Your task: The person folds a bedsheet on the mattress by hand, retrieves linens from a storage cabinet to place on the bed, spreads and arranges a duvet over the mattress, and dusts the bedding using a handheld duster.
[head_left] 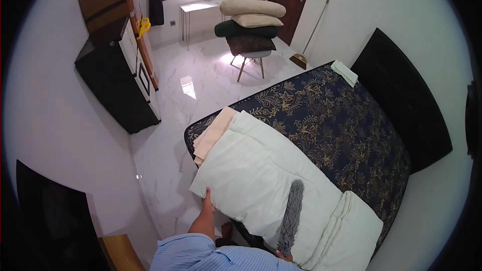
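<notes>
A thick white comforter (261, 165) lies folded over the near part of the dark patterned mattress (311, 115). My left hand (208, 199) touches the comforter's left edge, thumb up along it; its other fingers are hidden, so its grip cannot be made out. At the bottom of the view my right hand (284, 256) is closed on the lower end of a grey fluffy duster (291, 216), which rests over the comforter. Peach folded cloth (216, 133) sticks out beside the comforter at the mattress's left corner.
A chair (251, 55) holds stacked pillows (251, 20). Black drawers (118, 75) stand at the left wall. A small white folded cloth (344, 73) lies near the black headboard (404, 100). A broom (298, 60) leans by the door (295, 5). A wooden edge (120, 253) is at lower left.
</notes>
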Action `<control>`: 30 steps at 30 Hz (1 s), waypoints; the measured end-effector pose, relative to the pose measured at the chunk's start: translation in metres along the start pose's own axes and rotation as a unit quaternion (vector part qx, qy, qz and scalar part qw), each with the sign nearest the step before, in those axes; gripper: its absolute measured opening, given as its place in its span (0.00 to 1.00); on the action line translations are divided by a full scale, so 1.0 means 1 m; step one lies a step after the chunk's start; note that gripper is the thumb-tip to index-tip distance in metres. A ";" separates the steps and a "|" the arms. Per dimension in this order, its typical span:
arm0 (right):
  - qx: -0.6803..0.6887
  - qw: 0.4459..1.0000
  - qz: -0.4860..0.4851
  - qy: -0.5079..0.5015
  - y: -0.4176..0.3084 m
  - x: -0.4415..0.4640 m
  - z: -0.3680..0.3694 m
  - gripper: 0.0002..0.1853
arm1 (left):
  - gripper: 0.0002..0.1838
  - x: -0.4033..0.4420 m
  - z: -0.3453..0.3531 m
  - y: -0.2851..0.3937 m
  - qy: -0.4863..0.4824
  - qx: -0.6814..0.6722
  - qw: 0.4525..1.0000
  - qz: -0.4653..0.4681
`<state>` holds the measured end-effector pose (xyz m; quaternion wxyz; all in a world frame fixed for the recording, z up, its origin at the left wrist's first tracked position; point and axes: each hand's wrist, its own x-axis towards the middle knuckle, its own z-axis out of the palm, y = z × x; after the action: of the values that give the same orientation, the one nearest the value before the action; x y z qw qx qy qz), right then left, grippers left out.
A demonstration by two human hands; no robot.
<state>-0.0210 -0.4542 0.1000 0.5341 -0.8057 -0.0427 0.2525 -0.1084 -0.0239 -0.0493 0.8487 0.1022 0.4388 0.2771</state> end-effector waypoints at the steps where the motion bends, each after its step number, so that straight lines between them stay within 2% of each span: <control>1: 0.025 0.999 0.042 -0.008 0.008 0.003 0.000 0.26 | 0.38 0.004 -0.004 0.001 -0.003 -0.024 1.000 0.006; 2: 0.051 0.995 0.084 -0.015 0.012 0.006 0.002 0.27 | 0.36 0.004 -0.004 0.002 -0.006 -0.047 0.999 0.012; 3: 0.050 0.995 0.086 -0.015 0.016 0.010 0.002 0.27 | 0.36 0.004 -0.004 0.004 -0.004 -0.047 0.999 0.010; 6: 0.141 0.963 0.214 -0.084 0.022 0.021 0.004 0.26 | 0.34 -0.026 0.022 0.034 -0.014 -0.085 0.996 0.018; 7: 0.141 0.963 0.214 -0.088 0.026 0.024 0.008 0.26 | 0.34 -0.030 0.022 0.041 -0.011 -0.086 0.996 0.022; 11: 0.054 0.964 0.236 -0.113 0.038 0.041 0.024 0.27 | 0.31 -0.037 0.028 0.068 -0.056 -0.125 0.990 0.015; 15: -0.055 0.958 0.248 -0.131 0.040 0.053 0.033 0.27 | 0.29 -0.050 0.045 0.098 0.008 -0.089 0.995 0.042; 17: -0.096 0.968 0.193 -0.131 0.046 0.060 0.042 0.28 | 0.26 -0.067 0.067 0.125 -0.011 -0.061 0.990 0.128; 18: -0.119 0.970 0.170 -0.129 0.050 0.054 0.036 0.28 | 0.25 -0.083 0.084 0.137 -0.006 -0.004 0.987 0.163; 19: -0.123 0.969 0.174 -0.124 0.050 0.049 0.028 0.28 | 0.24 -0.097 0.102 0.148 -0.004 0.052 0.979 0.197; 20: -0.120 0.969 0.175 -0.124 0.040 0.048 0.028 0.27 | 0.24 -0.109 0.119 0.154 -0.006 0.050 0.980 0.192; 23: -0.103 0.971 0.178 -0.121 0.018 0.046 0.035 0.26 | 0.22 -0.135 0.153 0.169 -0.038 0.212 0.933 0.288; 26: 0.047 0.972 0.199 -0.112 0.018 0.043 0.035 0.26 | 0.21 -0.132 0.151 0.165 -0.014 0.221 0.922 0.319; 27: 0.053 0.972 0.200 -0.108 0.008 0.041 0.037 0.26 | 0.20 -0.130 0.148 0.166 -0.001 0.223 0.915 0.337; 28: 0.046 0.973 0.202 -0.106 -0.003 0.039 0.037 0.26 | 0.20 -0.117 0.129 0.164 -0.006 0.228 0.914 0.336; 30: 0.035 0.973 0.205 -0.103 -0.022 0.032 0.040 0.26 | 0.18 -0.068 0.057 0.155 0.092 0.154 0.930 0.322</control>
<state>-0.0068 -0.4005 0.0954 0.4915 -0.7477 0.0778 0.4398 -0.1533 0.0698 0.0954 0.6436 0.3415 0.4961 0.4723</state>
